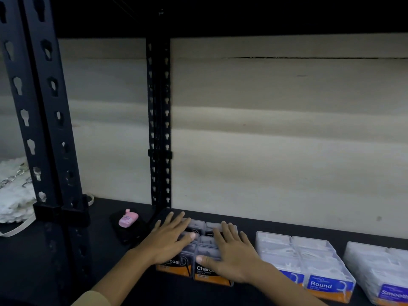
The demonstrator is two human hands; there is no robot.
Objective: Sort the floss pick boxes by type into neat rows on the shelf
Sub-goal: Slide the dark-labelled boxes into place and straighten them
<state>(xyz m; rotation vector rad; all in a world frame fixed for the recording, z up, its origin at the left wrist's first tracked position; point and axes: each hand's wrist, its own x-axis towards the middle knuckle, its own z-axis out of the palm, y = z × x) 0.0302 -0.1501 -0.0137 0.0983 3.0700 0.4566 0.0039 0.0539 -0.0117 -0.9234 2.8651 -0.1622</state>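
Note:
Several clear floss pick boxes with black-and-orange "Charcoal" labels lie in two side-by-side rows on the dark shelf. My left hand rests flat on the left row, fingers straight. My right hand lies flat on the right row, thumb across the front box. To the right, two rows of clear boxes with blue "Round" labels lie together. Further right, boxes labelled "Smooth" run past the frame edge.
A small pink floss dispenser sits on a black object left of the charcoal boxes. Black perforated uprights stand at the back centre and at the front left. White fluffy items with metal rings lie beyond the left post.

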